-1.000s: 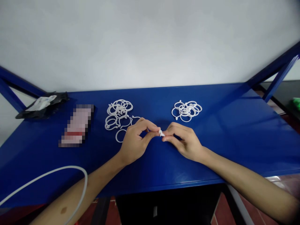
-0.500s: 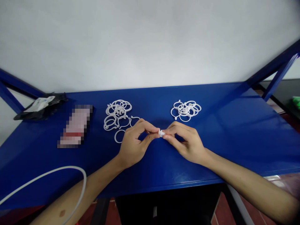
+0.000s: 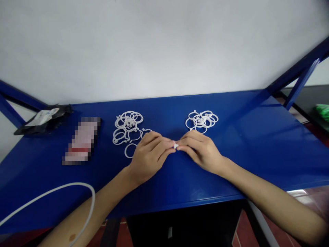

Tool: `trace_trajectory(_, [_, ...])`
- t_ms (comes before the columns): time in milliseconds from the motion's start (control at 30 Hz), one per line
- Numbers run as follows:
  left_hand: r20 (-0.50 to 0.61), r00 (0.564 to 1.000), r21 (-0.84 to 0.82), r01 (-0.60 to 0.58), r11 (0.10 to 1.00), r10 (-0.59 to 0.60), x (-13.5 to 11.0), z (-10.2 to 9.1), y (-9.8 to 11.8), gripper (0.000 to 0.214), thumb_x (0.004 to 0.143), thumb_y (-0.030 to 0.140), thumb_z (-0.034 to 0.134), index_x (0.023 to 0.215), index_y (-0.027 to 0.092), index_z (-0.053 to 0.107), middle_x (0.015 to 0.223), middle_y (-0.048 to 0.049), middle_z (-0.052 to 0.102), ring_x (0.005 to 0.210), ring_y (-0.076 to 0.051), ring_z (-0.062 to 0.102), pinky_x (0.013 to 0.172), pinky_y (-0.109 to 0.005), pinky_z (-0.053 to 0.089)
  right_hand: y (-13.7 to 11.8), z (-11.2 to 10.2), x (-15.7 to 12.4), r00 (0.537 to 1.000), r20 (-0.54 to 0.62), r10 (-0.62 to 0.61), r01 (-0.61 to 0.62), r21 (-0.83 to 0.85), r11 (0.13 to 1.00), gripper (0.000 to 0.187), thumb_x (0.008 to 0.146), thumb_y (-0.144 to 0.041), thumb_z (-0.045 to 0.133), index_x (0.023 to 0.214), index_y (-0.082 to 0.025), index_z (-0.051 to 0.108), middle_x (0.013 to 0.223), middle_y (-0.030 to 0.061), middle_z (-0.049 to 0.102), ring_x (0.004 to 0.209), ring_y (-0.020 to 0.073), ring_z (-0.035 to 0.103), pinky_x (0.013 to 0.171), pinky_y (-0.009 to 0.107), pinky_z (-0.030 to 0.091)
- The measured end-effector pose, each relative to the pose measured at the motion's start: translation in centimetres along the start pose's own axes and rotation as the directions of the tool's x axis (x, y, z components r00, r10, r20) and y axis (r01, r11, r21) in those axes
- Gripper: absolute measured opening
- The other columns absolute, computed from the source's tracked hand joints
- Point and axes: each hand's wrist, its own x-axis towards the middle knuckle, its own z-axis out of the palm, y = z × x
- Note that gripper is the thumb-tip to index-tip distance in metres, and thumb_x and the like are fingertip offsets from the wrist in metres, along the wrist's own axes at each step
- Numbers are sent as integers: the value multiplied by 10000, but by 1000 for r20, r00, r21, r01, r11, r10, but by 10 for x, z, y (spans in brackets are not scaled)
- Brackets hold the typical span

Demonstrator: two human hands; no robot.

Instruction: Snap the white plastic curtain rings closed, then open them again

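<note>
A small white plastic piece [image 3: 175, 146] is pinched between my two hands above the front half of the blue table. My left hand [image 3: 149, 156] grips it from the left with thumb and fingers, and my right hand [image 3: 203, 151] pinches its right side. The fingertips hide most of it, so I cannot tell whether it is part of a ring. Beyond my left hand lies a pile of white plastic rings with small clasps [image 3: 128, 120]. One loose ring [image 3: 125, 151] sits partly behind that hand. A smaller pile of similar rings [image 3: 205, 120] lies beyond my right hand.
On the blue table [image 3: 257, 137], a pixelated flat object [image 3: 83, 137] lies at the left, near a black plastic package [image 3: 46, 118] with a white label. A white cable [image 3: 64, 185] loops across my left forearm. Blue frame bars [image 3: 300, 85] rise at both sides.
My fingers have closed further over the white piece, and less of it shows. The left fingers lie closer together. The view has shifted slightly; both ring piles remain on the table.
</note>
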Motion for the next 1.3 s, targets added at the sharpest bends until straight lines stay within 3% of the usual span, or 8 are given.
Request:
trace_trajectory(200, [196, 936, 574, 131, 809, -291, -1, -10, -17, 363, 958, 446, 596, 1089, 120, 691, 942, -140, 722, 936, -339, 626, 794, -468, 499, 20, -26, 3, 982, -126, 139, -183, -476, 860, 149, 995, -260, 572, 975, -172, 690, 945, 88, 699, 856, 225, 619, 710, 356, 523])
trace_trajectory(300, [308, 858, 661, 118, 741, -411, -3, -11, -20, 324, 975, 412, 568, 1051, 124, 695, 897, -147, 726, 928, -352, 625, 786, -468, 479, 29, -38, 0, 964, -138, 228, -263, -616, 743, 129, 970, -270, 601, 934, -177, 684, 908, 87, 691, 837, 244, 580, 668, 360, 496])
trace_trajectory(400, [372, 826, 640, 102, 762, -424, -5, -9, -20, 232, 997, 255, 517, 1089, 132, 691, 931, -137, 738, 934, -332, 629, 805, -454, 465, 34, -43, -2, 947, -72, 313, -282, -654, 702, 106, 929, -281, 660, 959, -182, 682, 940, 89, 683, 865, 258, 568, 688, 372, 502])
trace_trajectory(667, [324, 867, 471, 200, 859, -379, -6, -3, -22, 305, 965, 97, 481, 1229, 128, 633, 1000, -122, 736, 956, -306, 619, 842, -456, 458, 29, -45, 0, 938, -77, 338, -318, -584, 747, 163, 876, -328, 725, 916, -194, 642, 927, 77, 658, 881, 265, 576, 729, 398, 514])
trace_trajectory(800, [249, 890, 123, 362, 924, -381, 1, -5, -15, 239, 959, 132, 526, 1180, 173, 607, 948, -58, 710, 923, -236, 616, 874, -421, 478, 18, -38, 3, 956, -132, 263, -293, -491, 821, 111, 947, -297, 626, 909, -192, 628, 920, 83, 671, 863, 252, 598, 760, 413, 524])
trace_trajectory(1000, [399, 802, -444, 593, 671, -445, 8, -14, -8, 139, 974, 255, 554, 1107, 221, 577, 939, -12, 658, 838, -142, 629, 786, -296, 516, 1, -10, 0, 984, 34, 176, -175, -50, 983, 356, 974, -293, 614, 1313, -208, 549, 1182, 95, 634, 874, 173, 641, 770, 341, 565])
trace_trajectory(1167, [513, 757, -539, 651, 535, -405, 8, -15, -11, 137, 965, 273, 551, 1088, 215, 572, 924, -26, 658, 858, -152, 639, 778, -302, 528, 0, 2, -1, 980, 24, 196, -197, 203, 959, 144, 989, -266, 596, 1118, -206, 619, 1015, 48, 633, 731, 118, 605, 709, 303, 542])
trace_trajectory(1300, [545, 750, -529, 654, 541, -375, 6, -15, -12, 167, 973, 284, 544, 1118, 220, 594, 949, -33, 661, 861, -152, 636, 784, -305, 534, 2, 1, 0, 963, 49, 264, -267, 246, 932, 109, 964, -295, 647, 1009, -196, 644, 853, 6, 630, 658, 102, 573, 624, 261, 489])
